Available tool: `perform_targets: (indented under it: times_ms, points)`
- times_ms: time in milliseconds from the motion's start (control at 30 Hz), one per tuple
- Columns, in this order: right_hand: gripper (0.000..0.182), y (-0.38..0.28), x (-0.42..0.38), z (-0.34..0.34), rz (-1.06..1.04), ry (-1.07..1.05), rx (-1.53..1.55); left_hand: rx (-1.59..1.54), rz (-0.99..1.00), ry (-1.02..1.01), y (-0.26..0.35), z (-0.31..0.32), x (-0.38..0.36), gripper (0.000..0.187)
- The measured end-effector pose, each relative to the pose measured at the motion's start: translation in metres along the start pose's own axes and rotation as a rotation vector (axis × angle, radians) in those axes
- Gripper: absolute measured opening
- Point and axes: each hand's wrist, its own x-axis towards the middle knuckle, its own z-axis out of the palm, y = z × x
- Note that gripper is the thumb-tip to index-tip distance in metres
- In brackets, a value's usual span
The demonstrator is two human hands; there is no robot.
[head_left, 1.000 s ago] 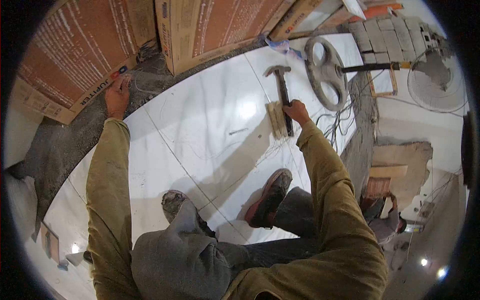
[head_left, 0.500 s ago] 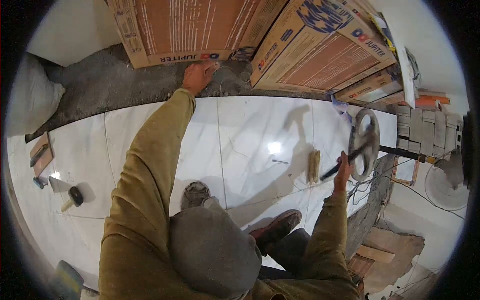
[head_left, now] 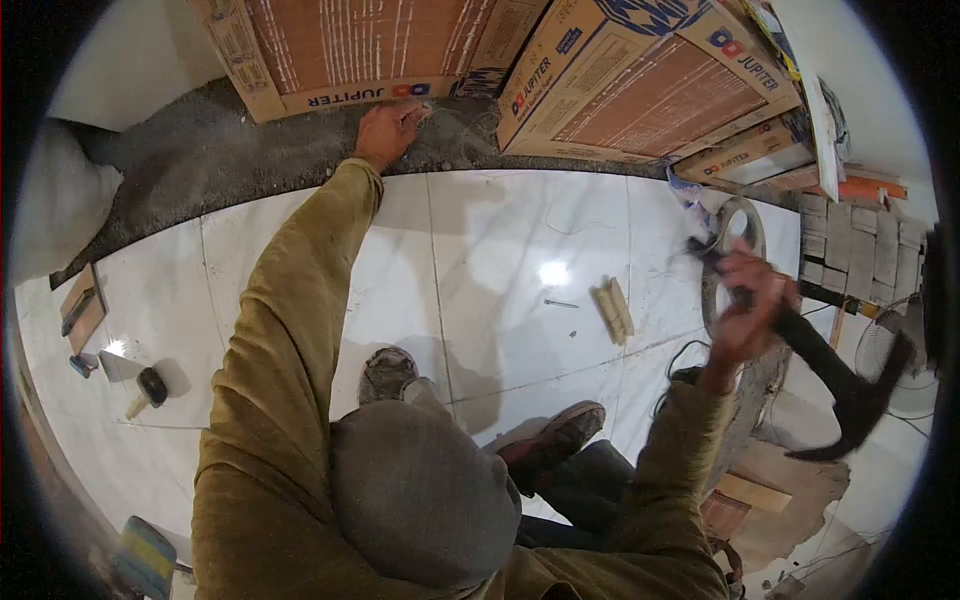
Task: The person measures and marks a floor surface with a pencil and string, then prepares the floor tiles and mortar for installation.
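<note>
A dark claw hammer (head_left: 850, 395) is gripped by the handle in my right hand (head_left: 748, 300), raised at the right with its head pointing outward; hand and handle are slightly blurred. My left hand (head_left: 388, 132) reaches to the bare cement strip (head_left: 290, 150) beyond the tiles, just in front of a Jupiter tile carton (head_left: 375, 93). Its fingers are pinched together, and what they hold is too small to make out. Thin, pale string (head_left: 470, 125) curls beside those fingertips.
White floor tiles (head_left: 520, 230) lie under me, with a nail (head_left: 561, 303) and short wooden pieces (head_left: 612, 312) on them. Another Jupiter carton (head_left: 640, 100) leans ahead. A rubber mallet (head_left: 150, 388) lies left; a grey ring-shaped object (head_left: 710, 297) is beside my right hand.
My right hand has lifted and swung the hammer over, so its head now points right. My left hand stays at the cement strip, fingers still pinched. The view has shifted slightly.
</note>
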Motion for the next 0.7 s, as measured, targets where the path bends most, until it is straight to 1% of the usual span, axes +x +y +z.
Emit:
perform_targets:
  times_ms: [33, 67, 100, 133, 167, 267, 333, 367, 433, 500, 567, 600, 633, 667, 700]
  points:
    - [0.029, -0.008, -0.006, 0.016, 0.06, -0.058, 0.064, -0.013, 0.002, -0.022, -0.002, 0.001, 0.0, 0.022]
    - [0.023, -0.023, -0.01, 0.033, 0.122, -0.186, 0.049, -0.021, 0.002, -0.032, -0.006, -0.001, 0.001, 0.022]
    - [0.017, -0.017, -0.02, 0.042, 0.126, -0.238, 0.081, -0.022, -0.005, -0.015, -0.01, -0.002, 0.002, 0.022]
    - [0.014, -0.028, -0.041, 0.058, 0.497, -0.048, 0.372, -0.066, 0.007, -0.018, -0.012, 0.002, 0.0, 0.022]
    - [0.016, -0.034, -0.047, 0.065, 0.614, -0.061, 0.353, -0.107, 0.022, -0.016, -0.013, 0.003, 0.001, 0.022]
    - [0.015, -0.044, -0.051, 0.08, 0.647, -0.103, 0.408, -0.064, 0.018, -0.021, 0.001, -0.007, 0.002, 0.023]
    - [0.01, -0.043, -0.047, 0.084, 0.459, -0.038, 0.581, -0.012, 0.045, 0.0, 0.0, -0.006, 0.0, 0.021]
    - [0.01, -0.044, -0.044, 0.087, 0.454, -0.035, 0.583, 0.042, 0.075, 0.014, 0.0, -0.005, 0.001, 0.02]
    - [0.012, -0.052, -0.037, 0.097, 0.439, -0.053, 0.743, 0.045, 0.071, -0.006, -0.005, -0.002, 0.004, 0.022]
    - [0.017, -0.058, -0.039, 0.107, 0.665, -0.334, 0.416, 0.036, 0.052, -0.03, -0.001, 0.001, 0.003, 0.024]
    - [0.027, -0.076, -0.016, 0.144, 0.996, -0.541, 0.348, 0.028, -0.06, -0.121, 0.007, -0.01, 0.003, 0.026]
    - [0.028, -0.062, -0.02, 0.163, 0.892, -0.603, 0.325, 0.028, -0.066, -0.12, 0.006, -0.01, 0.0, 0.026]
    - [0.03, -0.042, -0.025, 0.181, 0.779, -0.665, 0.303, 0.031, -0.005, -0.053, 0.004, -0.008, 0.001, 0.027]
    - [0.03, -0.035, -0.025, 0.195, 0.78, -0.67, 0.307, 0.036, 0.057, 0.007, 0.001, -0.006, 0.0, 0.027]
    - [0.034, -0.032, -0.023, 0.208, 0.858, -0.624, 0.339, 0.038, 0.056, 0.006, -0.003, -0.002, 0.0, 0.027]
